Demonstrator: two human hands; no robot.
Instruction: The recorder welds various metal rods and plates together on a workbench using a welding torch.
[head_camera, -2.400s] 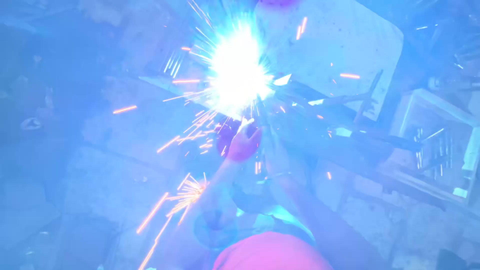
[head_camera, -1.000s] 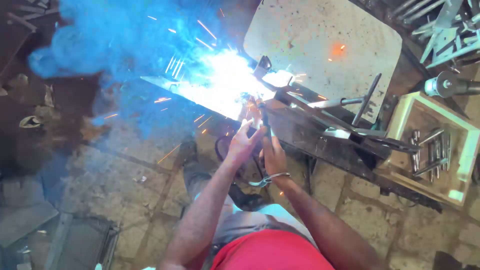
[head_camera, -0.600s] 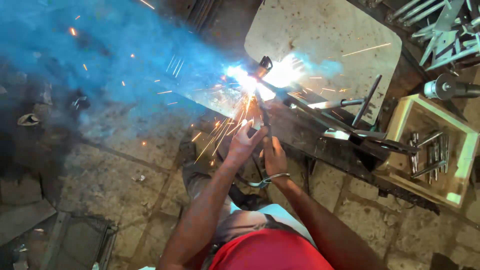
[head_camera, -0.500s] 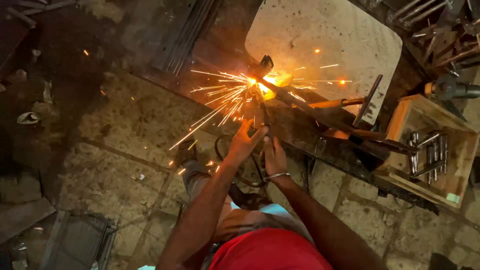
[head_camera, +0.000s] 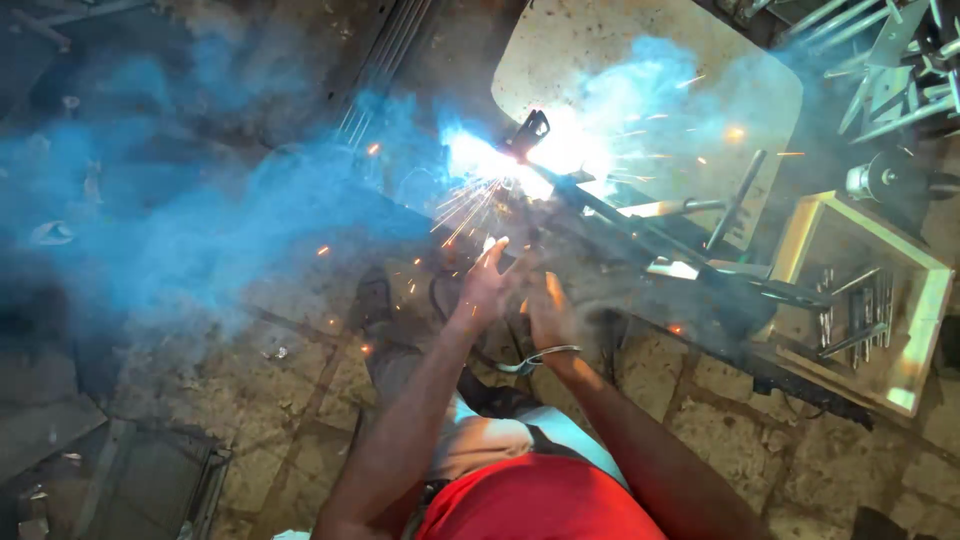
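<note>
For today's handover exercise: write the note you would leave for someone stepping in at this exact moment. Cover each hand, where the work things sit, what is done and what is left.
Left hand: raised, fingers spread, near the arc; what it grips is unclear.
Right hand: beside it, bracelet on the wrist, grip hidden by glare.
Welding arc burns on the metal frame by the pale board, throwing sparks and blue smoke.
Wooden box of metal parts sits to the right.
Done: a weld is under way.
Left: cannot tell how much seam remains.

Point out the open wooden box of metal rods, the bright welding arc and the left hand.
open wooden box (head_camera: 925, 330), head view, right wall.
bright welding arc (head_camera: 560, 150), head view, glowing centre.
left hand (head_camera: 487, 285), head view, palm.
</note>
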